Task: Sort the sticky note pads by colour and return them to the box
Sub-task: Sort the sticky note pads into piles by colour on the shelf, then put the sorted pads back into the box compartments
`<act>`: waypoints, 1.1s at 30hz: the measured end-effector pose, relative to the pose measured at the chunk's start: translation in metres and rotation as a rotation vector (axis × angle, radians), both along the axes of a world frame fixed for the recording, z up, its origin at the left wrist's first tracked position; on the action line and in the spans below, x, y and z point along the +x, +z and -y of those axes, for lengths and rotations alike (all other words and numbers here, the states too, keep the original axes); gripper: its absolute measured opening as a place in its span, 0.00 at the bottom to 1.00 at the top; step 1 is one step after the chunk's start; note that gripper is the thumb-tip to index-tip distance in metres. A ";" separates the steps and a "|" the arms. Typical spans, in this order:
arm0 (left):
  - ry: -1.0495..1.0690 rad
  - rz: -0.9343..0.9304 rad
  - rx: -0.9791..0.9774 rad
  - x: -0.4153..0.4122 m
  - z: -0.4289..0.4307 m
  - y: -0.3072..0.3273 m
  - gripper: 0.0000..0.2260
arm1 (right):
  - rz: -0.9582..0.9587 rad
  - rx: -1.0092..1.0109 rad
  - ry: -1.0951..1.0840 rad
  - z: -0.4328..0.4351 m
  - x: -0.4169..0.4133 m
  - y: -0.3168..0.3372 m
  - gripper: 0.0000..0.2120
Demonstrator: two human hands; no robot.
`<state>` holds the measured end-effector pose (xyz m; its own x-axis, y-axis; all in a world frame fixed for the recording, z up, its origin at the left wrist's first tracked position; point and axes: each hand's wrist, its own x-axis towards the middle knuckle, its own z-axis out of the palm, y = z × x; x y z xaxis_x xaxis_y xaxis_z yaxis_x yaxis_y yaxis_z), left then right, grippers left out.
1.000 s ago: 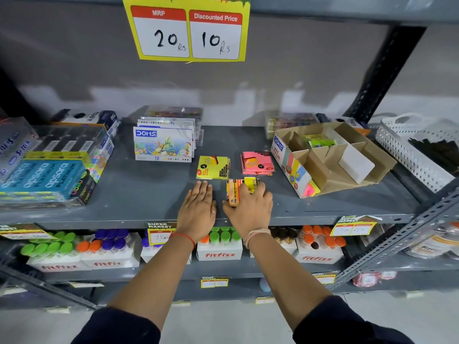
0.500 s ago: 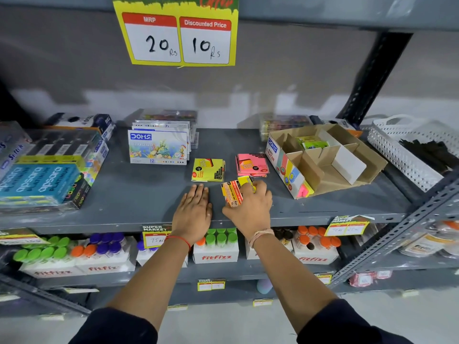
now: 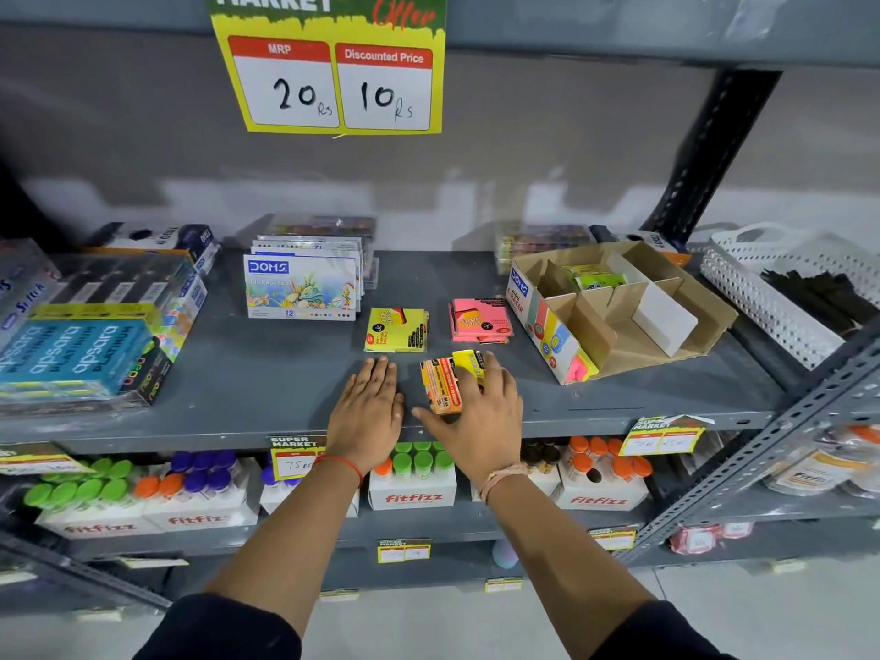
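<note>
My right hand [image 3: 478, 416] grips a small stack of sticky note pads [image 3: 445, 381], orange with a yellow one on top, held on edge on the grey shelf [image 3: 238, 373]. My left hand [image 3: 369, 407] lies flat on the shelf, just left of the stack and holding nothing. Behind my hands lie a yellow pad pile [image 3: 396, 330] and a pink pad pile [image 3: 480, 320]. The open cardboard box [image 3: 638, 335] with dividers stands to the right; green pads [image 3: 595, 277] sit in its rear compartment.
A Doms pastel box [image 3: 301, 288] stands behind the yellow pile. Pencil packs [image 3: 81, 345] fill the shelf's left end. A white perforated basket [image 3: 771, 297] sits at the far right by the slanted upright. A price sign [image 3: 333, 83] hangs above.
The view has shifted slightly. My right hand still holds the orange and yellow stack in about the same spot, and my left hand stays flat on the shelf.
</note>
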<state>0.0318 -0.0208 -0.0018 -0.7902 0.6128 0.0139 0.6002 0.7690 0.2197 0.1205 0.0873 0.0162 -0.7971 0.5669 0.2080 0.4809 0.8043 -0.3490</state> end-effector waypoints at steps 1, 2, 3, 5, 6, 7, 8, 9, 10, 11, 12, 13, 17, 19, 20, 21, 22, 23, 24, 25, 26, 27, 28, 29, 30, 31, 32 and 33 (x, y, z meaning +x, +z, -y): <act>0.001 -0.001 0.000 0.000 0.000 0.000 0.23 | -0.058 -0.002 -0.057 0.000 0.000 -0.001 0.36; 0.001 0.000 -0.001 0.000 0.000 0.000 0.23 | -0.081 -0.034 -0.109 0.000 -0.001 0.001 0.37; 0.002 0.002 0.001 0.001 0.000 0.000 0.23 | -0.049 -0.087 -0.140 -0.001 -0.002 0.004 0.37; 0.000 -0.002 -0.004 0.000 0.000 -0.002 0.23 | 0.053 -0.132 -0.165 -0.001 -0.007 0.010 0.37; 0.000 -0.007 -0.009 -0.001 0.000 -0.002 0.23 | 0.085 -0.134 -0.162 -0.001 -0.011 0.013 0.36; 0.000 -0.011 -0.005 -0.001 0.000 -0.002 0.25 | 0.118 -0.141 -0.155 -0.003 -0.016 0.016 0.35; 0.001 -0.011 0.010 -0.001 0.000 -0.003 0.28 | 0.146 -0.151 -0.155 -0.004 -0.020 0.019 0.35; 0.005 -0.005 0.026 -0.001 0.001 -0.004 0.31 | 0.172 -0.164 -0.160 -0.007 -0.024 0.022 0.36; 0.008 0.001 0.039 -0.002 0.001 -0.004 0.33 | 0.197 -0.185 -0.172 -0.010 -0.028 0.024 0.37; 0.011 0.006 0.050 -0.002 0.001 -0.004 0.35 | 0.223 -0.208 -0.181 -0.014 -0.032 0.025 0.37; 0.016 0.012 0.057 -0.002 0.001 -0.004 0.35 | 0.246 -0.223 -0.182 -0.017 -0.036 0.027 0.35; 0.019 0.015 0.057 -0.002 0.001 -0.004 0.33 | 0.269 -0.232 -0.192 -0.020 -0.038 0.028 0.33; 0.014 0.007 0.054 -0.002 0.001 -0.004 0.40 | 0.302 -0.362 -0.238 -0.026 -0.042 0.032 0.31; 0.015 -0.008 0.065 -0.002 0.002 -0.005 0.41 | 0.305 -0.486 -0.235 -0.031 -0.043 0.034 0.32; 0.012 -0.012 0.072 -0.002 0.002 -0.005 0.41 | 0.293 -0.553 -0.219 -0.034 -0.042 0.034 0.29; 0.008 -0.015 0.076 -0.002 0.002 -0.005 0.41 | 0.260 -0.608 -0.195 -0.038 -0.042 0.034 0.23; 0.006 -0.015 0.075 -0.002 0.002 -0.005 0.41 | 0.226 -0.658 -0.175 -0.041 -0.041 0.035 0.20; 0.002 -0.014 0.071 -0.002 0.002 -0.005 0.41 | 0.191 -0.698 -0.158 -0.043 -0.040 0.036 0.20; -0.001 -0.014 0.067 -0.002 0.002 -0.005 0.41 | 0.157 -0.725 -0.157 -0.045 -0.038 0.038 0.20; -0.004 -0.015 0.064 -0.002 0.002 -0.005 0.41 | 0.118 -0.752 -0.154 -0.046 -0.037 0.039 0.18; -0.005 -0.015 0.060 -0.002 0.002 -0.005 0.40 | 0.085 -0.780 -0.154 -0.047 -0.036 0.040 0.14; -0.006 -0.011 0.053 -0.002 0.002 -0.004 0.39 | 0.058 -0.813 -0.159 -0.049 -0.036 0.039 0.13; -0.002 -0.005 0.047 -0.002 0.002 -0.003 0.36 | 0.045 -0.844 -0.173 -0.049 -0.038 0.039 0.14; 0.001 0.000 0.038 -0.001 0.001 -0.002 0.32 | 0.034 -0.873 -0.189 -0.050 -0.039 0.038 0.13; 0.005 0.010 0.030 -0.001 0.000 -0.001 0.28 | 0.030 -0.906 -0.207 -0.050 -0.040 0.037 0.11; 0.007 0.018 0.025 0.000 -0.001 0.000 0.27 | 0.022 -0.945 -0.221 -0.053 -0.042 0.034 0.08; 0.009 0.022 0.024 0.001 -0.003 0.001 0.28 | 0.011 -0.993 -0.230 -0.054 -0.040 0.036 0.05; 0.011 0.023 0.022 0.002 -0.004 0.001 0.29 | -0.014 -1.044 -0.238 -0.057 -0.040 0.036 0.05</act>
<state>0.0338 -0.0167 -0.0004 -0.7971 0.6037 0.0087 0.5862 0.7704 0.2505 0.0807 0.1443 0.0520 -0.6441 0.6098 -0.4618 0.5768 -0.0093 -0.8168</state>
